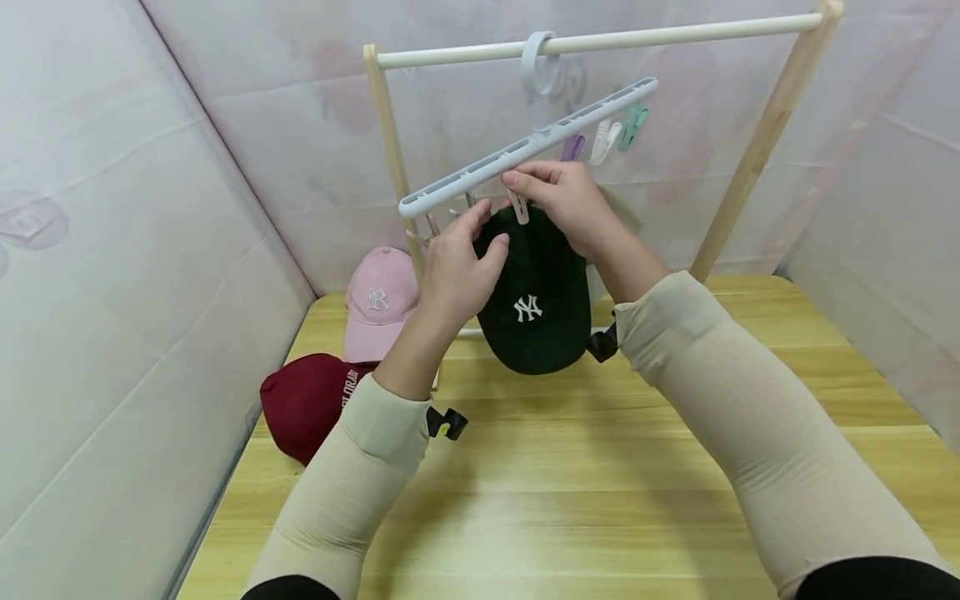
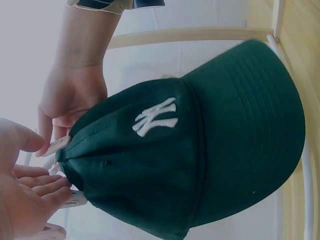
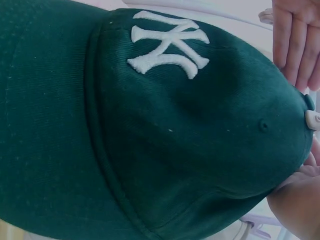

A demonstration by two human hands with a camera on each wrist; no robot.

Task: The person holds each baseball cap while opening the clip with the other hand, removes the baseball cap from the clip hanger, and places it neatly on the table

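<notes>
A dark green cap [image 1: 534,300] with a white NY logo hangs crown-up under a tilted white clip hanger [image 1: 525,148] on the rack's white rod [image 1: 675,35]. My right hand [image 1: 525,187] pinches a beige clip [image 1: 517,207] at the top of the cap's crown. In the left wrist view the clip [image 2: 54,145] bites the crown edge. My left hand [image 1: 491,229] rests on the crown's left side with relaxed, nearly straight fingers [image 2: 45,182]. The right wrist view is filled by the cap [image 3: 150,140], with the left hand's fingers [image 3: 295,45] beside it.
A pink cap [image 1: 378,300] and a maroon cap [image 1: 311,400] lie at the back left of the wooden table [image 1: 600,467]. Wooden rack posts [image 1: 757,150] stand at the back. Further clips [image 1: 618,133] dangle from the hanger's right end. White walls close in on the sides.
</notes>
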